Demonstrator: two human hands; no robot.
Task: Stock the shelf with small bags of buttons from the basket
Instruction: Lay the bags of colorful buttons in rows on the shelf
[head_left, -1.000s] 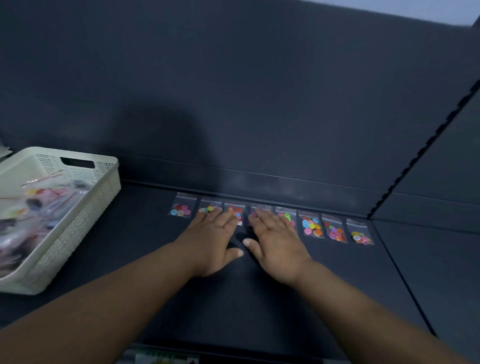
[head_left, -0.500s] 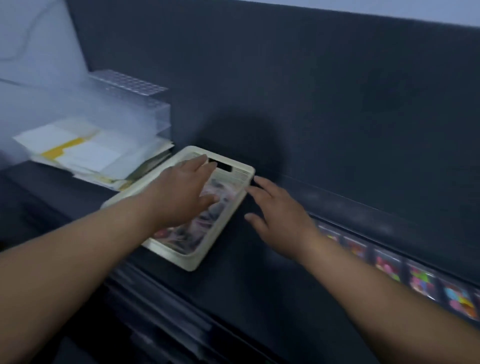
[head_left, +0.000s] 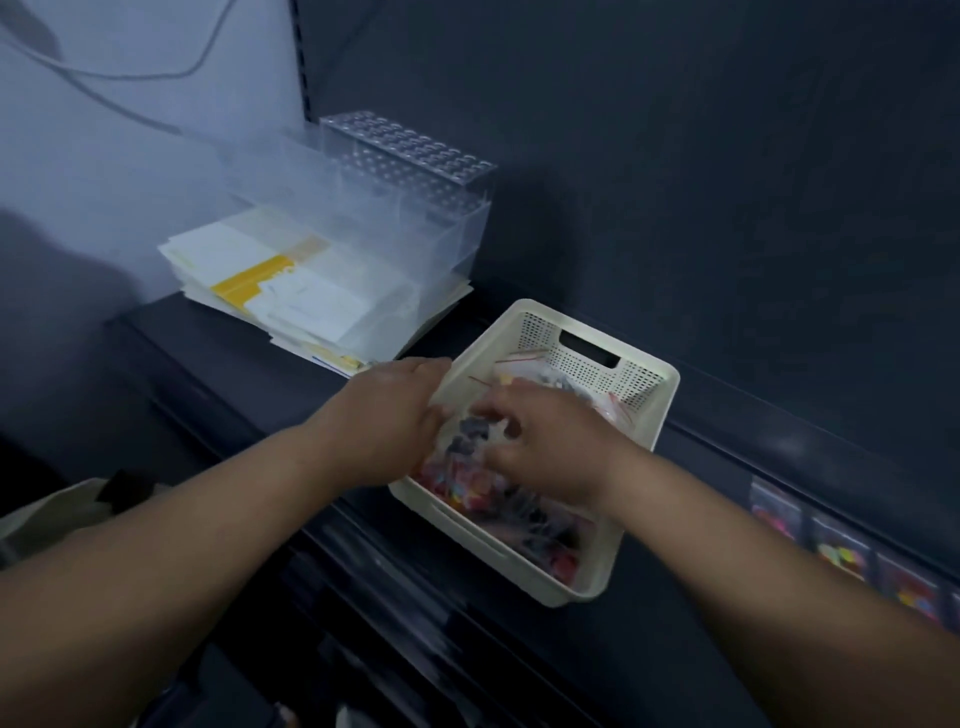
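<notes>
Cream basket (head_left: 592, 364), far wall perforated in a fine dot grid. The bags (head_left: 462, 483) in it are clear with thin red zip strips; buttons red, pink, yellow, blue, some dark, all blurred. Matte dark navy-grey shelf (head_left: 234, 353), back panel (head_left: 675, 182) the same. Shelved bags (head_left: 841, 551) are clear, with neon pink, yellow, orange and red buttons. White paper stack (head_left: 311, 301) with a yellow band. Clear acrylic box (head_left: 405, 150), top patterned with rows of round holes. Pale grey-blue wall (head_left: 104, 171).
</notes>
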